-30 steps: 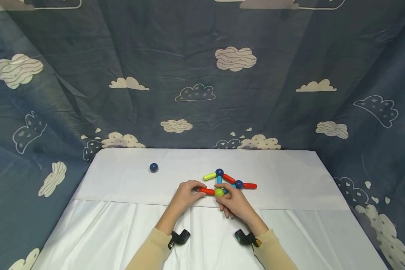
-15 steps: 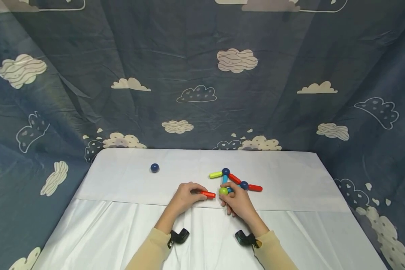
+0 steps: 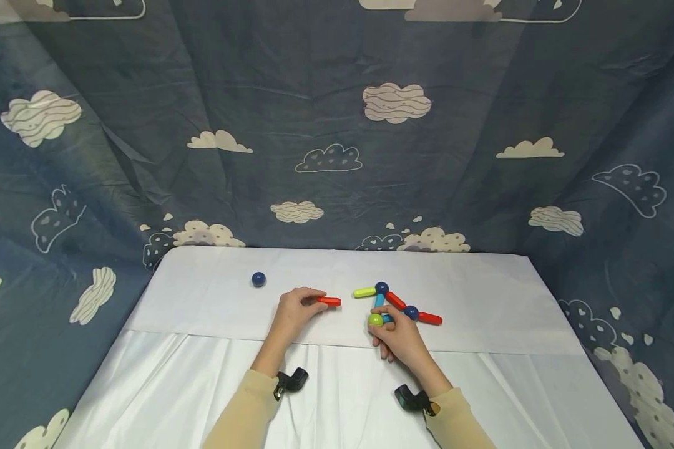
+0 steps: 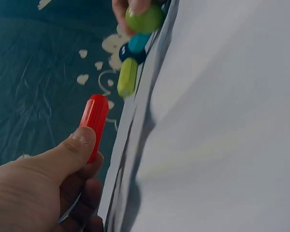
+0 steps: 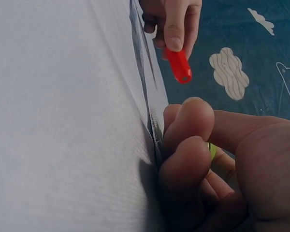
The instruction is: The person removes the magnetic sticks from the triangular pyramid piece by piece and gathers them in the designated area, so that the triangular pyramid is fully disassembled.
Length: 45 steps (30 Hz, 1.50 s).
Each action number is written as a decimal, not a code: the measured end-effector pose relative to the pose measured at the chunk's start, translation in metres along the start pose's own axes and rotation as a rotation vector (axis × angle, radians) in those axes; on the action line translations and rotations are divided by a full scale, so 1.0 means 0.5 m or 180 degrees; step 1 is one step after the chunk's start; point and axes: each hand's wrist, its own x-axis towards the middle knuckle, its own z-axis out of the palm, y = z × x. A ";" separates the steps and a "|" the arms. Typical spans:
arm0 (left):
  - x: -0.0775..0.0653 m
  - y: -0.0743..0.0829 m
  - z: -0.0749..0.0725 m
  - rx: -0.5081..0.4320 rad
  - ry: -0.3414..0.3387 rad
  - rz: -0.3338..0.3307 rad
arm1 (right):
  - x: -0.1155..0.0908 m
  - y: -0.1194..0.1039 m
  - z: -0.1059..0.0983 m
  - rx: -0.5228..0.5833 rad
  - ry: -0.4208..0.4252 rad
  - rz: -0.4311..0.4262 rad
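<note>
Between thumb and fingers my left hand (image 3: 292, 315) pinches a loose red rod (image 3: 330, 302), seen close in the left wrist view as a ridged red rod (image 4: 97, 113). My right hand (image 3: 400, 333) pinches a green ball (image 3: 375, 320) at the near corner of a joined piece. From that ball, blue rods (image 3: 379, 300) run to two dark blue balls (image 3: 382, 288). A red rod (image 3: 395, 300) links those balls. A yellow-green rod (image 3: 364, 292) sticks out to the left and another red rod (image 3: 430, 318) to the right. The right fingers hide part of one blue rod.
A single dark blue ball (image 3: 258, 279) lies at the back left of the white-covered table (image 3: 202, 312). A dark cloud-print cloth (image 3: 326, 81) hangs behind and at both sides. A small black camera sits on each wrist.
The red rod has come off the green ball, and my left hand has carried it left and slightly back. My right hand and the joined piece have shifted a little right.
</note>
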 end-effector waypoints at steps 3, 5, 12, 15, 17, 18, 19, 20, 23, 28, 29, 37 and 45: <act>0.029 -0.007 -0.009 0.0074 0.0200 -0.0132 | 0.000 0.001 0.000 0.0053 0.0000 -0.0018; 0.046 -0.012 -0.012 0.0182 0.0280 -0.0182 | 0.000 0.003 0.002 0.0086 -0.0014 -0.0019; 0.076 -0.031 -0.011 0.0392 0.0368 -0.0113 | 0.003 0.005 0.008 0.0150 -0.0076 -0.0018; 0.077 -0.037 -0.007 0.0441 0.0428 0.0008 | 0.003 0.004 0.008 0.0152 -0.0074 -0.0048; 0.077 -0.039 -0.005 0.0456 0.0460 0.0060 | 0.003 0.004 0.008 0.0151 -0.0066 -0.0062; 0.076 -0.039 -0.004 0.0441 0.0470 0.0071 | 0.003 0.004 0.008 0.0146 -0.0064 -0.0069; 0.076 -0.039 -0.004 0.0427 0.0475 0.0070 | 0.003 0.004 0.008 0.0140 -0.0062 -0.0072; 0.075 -0.039 -0.005 0.0405 0.0478 0.0058 | 0.003 0.004 0.008 0.0136 -0.0061 -0.0071; 0.073 -0.038 -0.006 0.0377 0.0479 0.0013 | 0.003 0.003 0.007 0.0134 -0.0068 -0.0048; 0.069 -0.038 -0.008 0.0390 0.0452 -0.0023 | 0.001 0.001 0.007 0.0149 -0.0079 -0.0020; 0.068 -0.037 -0.009 0.0379 0.0439 -0.0025 | 0.001 0.001 0.007 0.0151 -0.0076 -0.0018; 0.054 -0.021 -0.012 0.0308 0.0488 0.0077 | 0.002 0.001 0.006 0.0146 -0.0075 -0.0020; 0.004 0.039 0.016 0.0572 0.0123 0.0628 | -0.008 -0.004 -0.001 -0.0007 -0.0050 0.0031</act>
